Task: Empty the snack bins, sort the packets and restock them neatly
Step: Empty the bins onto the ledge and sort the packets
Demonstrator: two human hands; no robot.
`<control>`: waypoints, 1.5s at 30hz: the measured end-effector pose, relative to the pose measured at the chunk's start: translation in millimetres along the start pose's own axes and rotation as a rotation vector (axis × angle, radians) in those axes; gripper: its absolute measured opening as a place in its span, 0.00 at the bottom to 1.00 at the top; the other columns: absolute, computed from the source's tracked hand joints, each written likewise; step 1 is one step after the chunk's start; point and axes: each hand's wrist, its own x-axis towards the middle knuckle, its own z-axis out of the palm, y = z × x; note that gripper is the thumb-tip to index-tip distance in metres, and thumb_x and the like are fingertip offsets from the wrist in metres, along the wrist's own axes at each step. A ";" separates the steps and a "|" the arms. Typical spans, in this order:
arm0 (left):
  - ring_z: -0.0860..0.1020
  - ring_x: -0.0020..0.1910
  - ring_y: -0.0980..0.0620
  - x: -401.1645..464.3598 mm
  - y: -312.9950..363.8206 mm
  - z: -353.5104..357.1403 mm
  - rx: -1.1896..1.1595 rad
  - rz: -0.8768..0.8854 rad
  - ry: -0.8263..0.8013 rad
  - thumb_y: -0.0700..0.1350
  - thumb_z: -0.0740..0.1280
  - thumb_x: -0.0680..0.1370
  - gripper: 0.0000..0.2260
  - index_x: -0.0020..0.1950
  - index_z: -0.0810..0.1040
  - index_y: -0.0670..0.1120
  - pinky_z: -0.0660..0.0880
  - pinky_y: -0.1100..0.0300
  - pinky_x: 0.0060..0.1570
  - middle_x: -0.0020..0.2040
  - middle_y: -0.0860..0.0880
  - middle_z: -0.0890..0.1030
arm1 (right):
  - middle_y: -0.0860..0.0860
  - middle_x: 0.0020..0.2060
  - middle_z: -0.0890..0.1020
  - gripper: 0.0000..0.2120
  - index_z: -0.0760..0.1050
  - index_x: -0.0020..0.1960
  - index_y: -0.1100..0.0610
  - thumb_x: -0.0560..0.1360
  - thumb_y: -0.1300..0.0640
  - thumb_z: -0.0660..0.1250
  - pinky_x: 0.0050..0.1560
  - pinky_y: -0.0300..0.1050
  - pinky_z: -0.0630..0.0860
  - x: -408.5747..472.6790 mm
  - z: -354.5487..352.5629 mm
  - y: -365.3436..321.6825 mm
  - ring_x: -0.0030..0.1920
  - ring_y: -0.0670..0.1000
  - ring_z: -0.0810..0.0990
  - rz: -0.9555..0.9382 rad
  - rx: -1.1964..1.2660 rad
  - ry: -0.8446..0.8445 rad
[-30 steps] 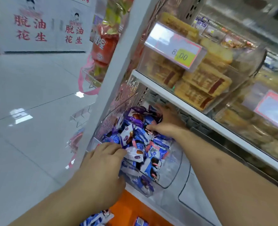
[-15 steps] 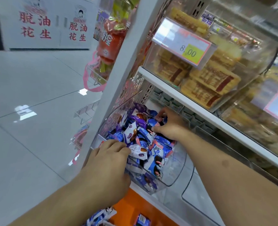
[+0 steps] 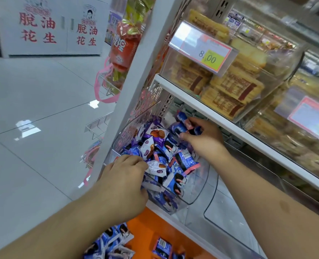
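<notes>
A clear plastic snack bin (image 3: pixel 201 186) on the lower shelf is full of blue, purple and white snack packets (image 3: pixel 158 146). My left hand (image 3: pixel 123 182) grips the bin's front left rim, fingers curled over the edge among the packets. My right hand (image 3: pixel 203 139) is raised at the back of the bin and holds a few blue packets (image 3: pixel 183 124) pinched between fingers and thumb, lifted above the pile.
A white shelf (image 3: pixel 229 120) above carries clear bins of yellow-brown biscuit packets (image 3: pixel 229 85) with a price tag (image 3: pixel 205 49) reading 8.00. An orange surface (image 3: pixel 147 230) below holds loose blue packets (image 3: pixel 110 242). A white post (image 3: pixel 128 71) stands left; tiled floor beyond.
My right hand has closed on several blue packets at the back of the bin and lifted them up. My left hand stays on the bin's front rim.
</notes>
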 end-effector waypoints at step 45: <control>0.75 0.59 0.67 -48.7 158.3 88.5 -0.167 0.291 -0.382 0.56 0.72 0.78 0.20 0.68 0.72 0.61 0.75 0.65 0.60 0.62 0.64 0.75 | 0.40 0.52 0.86 0.13 0.82 0.58 0.46 0.79 0.62 0.72 0.55 0.56 0.85 -322.6 -142.0 175.0 0.52 0.45 0.86 0.379 0.222 -0.145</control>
